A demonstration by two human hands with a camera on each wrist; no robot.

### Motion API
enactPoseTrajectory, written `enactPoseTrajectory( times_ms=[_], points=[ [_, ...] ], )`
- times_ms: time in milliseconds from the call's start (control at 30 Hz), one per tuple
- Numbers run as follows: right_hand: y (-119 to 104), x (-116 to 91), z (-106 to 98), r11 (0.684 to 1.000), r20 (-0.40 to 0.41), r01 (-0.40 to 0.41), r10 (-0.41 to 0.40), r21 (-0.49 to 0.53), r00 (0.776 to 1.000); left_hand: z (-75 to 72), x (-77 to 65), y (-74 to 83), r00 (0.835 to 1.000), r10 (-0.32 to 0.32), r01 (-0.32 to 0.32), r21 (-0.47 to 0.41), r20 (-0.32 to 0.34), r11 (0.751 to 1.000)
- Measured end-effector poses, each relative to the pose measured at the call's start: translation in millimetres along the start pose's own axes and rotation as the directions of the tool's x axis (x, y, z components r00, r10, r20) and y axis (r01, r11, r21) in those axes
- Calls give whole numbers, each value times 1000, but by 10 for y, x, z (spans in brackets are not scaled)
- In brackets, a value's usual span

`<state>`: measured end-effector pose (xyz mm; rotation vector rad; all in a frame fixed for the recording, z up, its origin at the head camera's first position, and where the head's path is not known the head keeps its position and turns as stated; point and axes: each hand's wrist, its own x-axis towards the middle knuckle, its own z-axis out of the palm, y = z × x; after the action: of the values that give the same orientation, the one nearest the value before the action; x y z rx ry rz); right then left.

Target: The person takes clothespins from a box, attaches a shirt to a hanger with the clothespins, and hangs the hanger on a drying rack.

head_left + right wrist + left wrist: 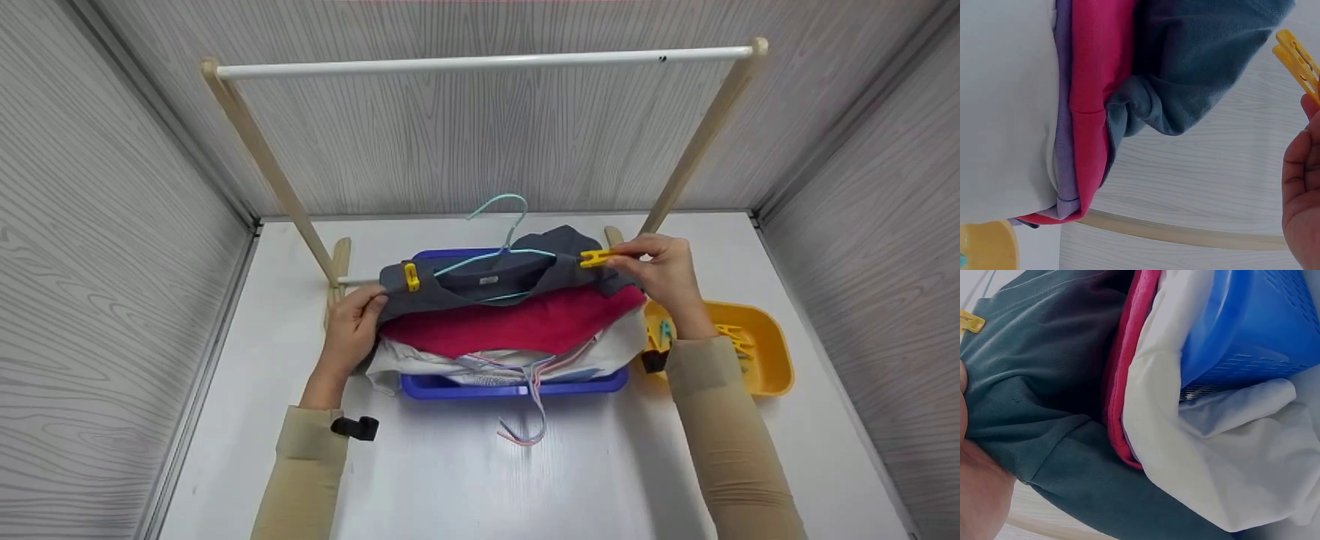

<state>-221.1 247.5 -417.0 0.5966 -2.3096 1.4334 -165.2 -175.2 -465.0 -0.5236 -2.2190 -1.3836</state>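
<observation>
A dark grey shirt (465,297) hangs on a mint-green hanger (507,225) and lies over the other clothes. My left hand (351,330) grips the shirt's left shoulder between thumb and fingers. Close to that hand, a yellow clothespin (411,277) is clipped at the left shoulder. My right hand (660,270) pinches another yellow clothespin (1297,59) by the shirt's right shoulder. In the right wrist view its tips look apart from the cloth.
Red (495,322) and white (622,337) garments drape over a blue basket (442,388), with hanger hooks sticking out in front. On the right is a yellow bin (772,352) with several clothespins. A wooden rack with a white rail (480,65) stands behind.
</observation>
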Motion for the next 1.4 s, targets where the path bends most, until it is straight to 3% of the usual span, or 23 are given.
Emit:
enactPoseTrajectory(
  times_ms=[500, 733, 867, 1100, 1400],
  points=[
    [-11, 61, 82, 998, 109, -44, 48, -33, 993, 2, 2, 13, 1000, 12, -12, -19, 28, 1000],
    [374, 54, 81, 992, 214, -114, 123, -52, 969, 2, -3, -20, 1000, 20, -19, -60, 20, 998],
    [429, 21, 55, 990, 262, -128, 139, -61, 955, -7, -9, -17, 1000, 5, -4, -72, 18, 997],
    [502, -44, 28, 971, 252, -217, 236, -104, 938, -28, -15, 6, 999, -40, 41, -60, 7, 997],
    [514, -36, 85, 959, 240, -217, 258, -182, 936, -46, -8, 13, 1000, -23, 23, -67, -12, 997]
  ],
)
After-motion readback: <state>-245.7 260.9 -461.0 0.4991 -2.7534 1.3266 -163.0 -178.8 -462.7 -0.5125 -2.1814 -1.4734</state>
